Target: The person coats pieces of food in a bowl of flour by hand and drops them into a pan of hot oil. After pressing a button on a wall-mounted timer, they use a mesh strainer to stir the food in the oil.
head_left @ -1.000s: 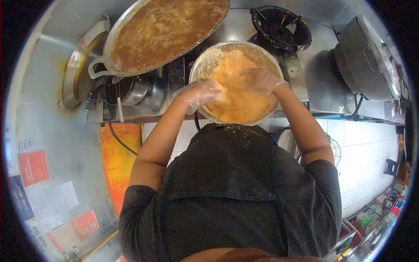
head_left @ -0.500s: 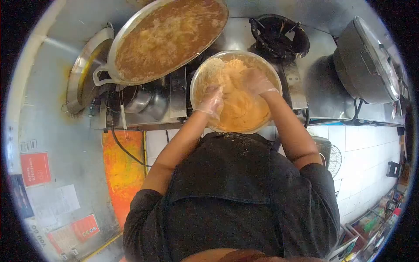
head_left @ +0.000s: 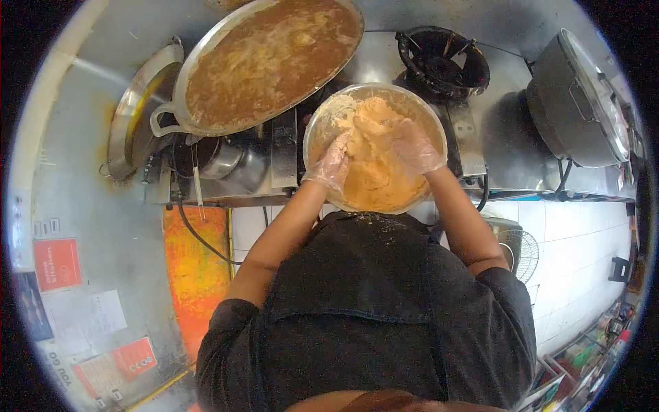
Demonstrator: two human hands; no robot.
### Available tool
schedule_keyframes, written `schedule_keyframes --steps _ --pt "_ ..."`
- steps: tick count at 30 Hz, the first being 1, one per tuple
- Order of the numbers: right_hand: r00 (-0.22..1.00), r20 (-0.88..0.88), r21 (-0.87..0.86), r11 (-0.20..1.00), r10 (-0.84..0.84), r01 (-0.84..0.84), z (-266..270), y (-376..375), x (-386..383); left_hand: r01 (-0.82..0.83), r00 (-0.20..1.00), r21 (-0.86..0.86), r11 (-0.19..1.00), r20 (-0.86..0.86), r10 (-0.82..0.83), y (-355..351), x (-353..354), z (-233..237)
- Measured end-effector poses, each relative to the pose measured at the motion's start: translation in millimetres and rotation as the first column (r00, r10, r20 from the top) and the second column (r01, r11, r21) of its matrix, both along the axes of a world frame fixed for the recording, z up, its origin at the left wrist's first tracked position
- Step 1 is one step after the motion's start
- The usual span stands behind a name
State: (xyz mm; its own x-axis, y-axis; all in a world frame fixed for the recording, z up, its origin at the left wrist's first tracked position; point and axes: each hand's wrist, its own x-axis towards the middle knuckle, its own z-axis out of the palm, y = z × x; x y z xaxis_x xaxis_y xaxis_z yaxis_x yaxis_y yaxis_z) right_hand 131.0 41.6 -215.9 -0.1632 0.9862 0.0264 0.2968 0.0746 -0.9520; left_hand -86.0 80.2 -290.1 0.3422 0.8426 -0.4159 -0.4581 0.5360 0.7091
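Observation:
A round metal bowl (head_left: pixel 307 141) holds orange-tan flour-like powder (head_left: pixel 384 185), with a paler patch at its upper left. Both my hands are inside it in clear plastic gloves. At the left side, my left hand (head_left: pixel 334 159) has its fingers stretched forward against the powder, dusted with it. My right hand (head_left: pixel 417 147) reaches in from the right, fingers extended toward a heap of orange powder (head_left: pixel 374 113) between the hands. Its fingertips are slightly blurred and partly lost in the powder. Whether any piece of food lies under the powder cannot be seen.
A wide two-handled pan (head_left: pixel 180 93) of bubbling brown oil sits at the upper left, close to the bowl. Behind it leans another metal pan (head_left: pixel 122 127). A black burner (head_left: pixel 443 65) is at the upper right, and a large lidded pot (head_left: pixel 559 103) stands far right.
My hands have spread slightly apart in the bowl, and the powder between them has been pushed into a more visible heap. The whole view has shifted a little.

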Motion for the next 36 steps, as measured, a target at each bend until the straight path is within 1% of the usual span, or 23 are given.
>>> schedule_keyframes --steps 2,3,5,9,11,12,14,15,17,19,20,21,22,23,25,26,28,29,31,32,33,34,36 --pt "0.936 0.352 0.094 0.995 -0.016 -0.019 -3.7 9.5 17.5 0.057 0.998 0.073 0.996 -0.019 -0.055 3.4 -17.5 10.4" --pt "0.935 0.353 0.091 0.996 -0.017 -0.016 -12.7 15.0 26.7 0.185 0.970 0.157 0.970 -0.188 -0.154 13.2 -28.0 10.9" --pt "0.659 0.723 0.448 0.866 -0.207 -0.220 -28.1 23.8 36.5 0.321 0.906 0.221 0.921 -0.356 -0.230 17.7 -29.7 12.2" --pt "0.662 0.737 0.307 0.939 -0.134 -0.152 -21.8 28.0 22.9 0.377 0.582 0.386 0.842 -0.806 0.109 -7.4 1.4 57.1" --pt "0.717 0.682 0.515 0.793 -0.148 -0.326 -0.3 20.5 2.0 0.393 0.414 0.403 0.826 -0.880 0.233 -18.2 13.5 61.8" --pt "0.712 0.686 0.527 0.778 -0.151 -0.343 -9.2 25.9 -0.4 0.239 0.794 0.449 0.861 -0.601 0.093 -17.1 12.4 37.5" --pt "0.340 0.940 0.059 0.963 0.036 -0.264 -38.7 41.2 -5.2 0.067 0.989 0.440 0.896 -0.150 -0.001 2.5 -1.4 -30.0" --pt "0.328 0.944 0.073 0.956 0.025 -0.284 -18.3 34.9 -4.4 0.226 0.909 0.737 0.637 -0.395 0.135 18.6 -12.4 -74.4" --pt "0.525 0.846 0.071 0.958 0.090 -0.277 39.3 12.7 -0.9 0.432 0.766 0.852 0.296 -0.519 0.379 29.3 -16.3 -65.0" --pt "0.511 0.854 0.114 0.927 0.092 -0.358 32.6 16.4 3.3 0.382 0.699 0.763 0.521 -0.608 0.378 -1.5 -9.3 7.0" --pt "0.510 0.854 0.145 0.895 0.101 -0.421 24.9 13.5 7.0 0.366 0.703 0.761 0.535 -0.603 0.377 1.6 -9.0 -6.8" --pt "0.497 0.859 0.125 0.893 0.121 -0.432 18.6 13.2 12.2 0.035 0.926 0.619 0.785 -0.315 0.207 14.1 -9.3 -30.7" --pt "0.456 0.884 0.178 0.826 0.105 -0.536 12.4 16.2 17.3 -0.181 0.983 0.270 0.946 0.082 0.165 20.7 -9.3 -47.1" --pt "0.419 0.904 0.222 0.742 0.087 -0.633 7.6 17.6 19.0 -0.194 0.980 0.246 0.950 0.088 0.177 19.5 -9.3 -51.7" --pt "0.388 0.908 0.144 0.752 0.158 -0.643 14.5 19.1 15.1 0.071 0.941 0.804 0.591 -0.250 0.228 20.2 -11.8 -49.7" --pt "0.366 0.908 0.089 0.761 0.203 -0.643 19.4 21.3 12.4 0.279 0.864 0.909 0.310 -0.378 0.332 19.4 -13.3 -44.5" --pt "0.348 0.910 0.067 0.749 0.225 -0.660 26.2 24.7 9.2 0.484 0.759 0.874 0.037 -0.440 0.480 6.3 -14.7 -10.7" --pt "0.420 0.863 0.035 0.797 0.280 -0.604 32.5 24.3 9.8 0.556 0.732 0.776 0.298 -0.627 0.266 -7.8 -15.1 30.5" --pt "0.474 0.814 -0.016 0.829 0.335 -0.558 46.4 21.0 9.3 0.607 0.700 0.602 0.518 -0.714 0.010 -17.3 -15.5 38.9" --pt "0.602 0.693 -0.089 0.876 0.396 -0.474 54.8 17.9 8.7 0.406 0.842 0.484 0.775 -0.529 -0.111 -14.0 -15.3 18.1" --pt "0.656 0.628 -0.135 0.888 0.419 -0.439 61.4 17.0 9.4 0.310 0.902 0.381 0.871 -0.407 -0.143 -14.8 -18.5 16.5" --pt "0.708 0.560 -0.181 0.897 0.431 -0.404 67.9 16.2 10.2 0.203 0.953 0.257 0.945 -0.274 -0.130 -15.4 -21.8 14.6" --pt "0.714 0.592 0.105 0.843 0.373 -0.527 84.3 17.9 16.5 0.518 0.654 0.509 0.687 -0.754 0.066 -36.6 -43.6 36.0"
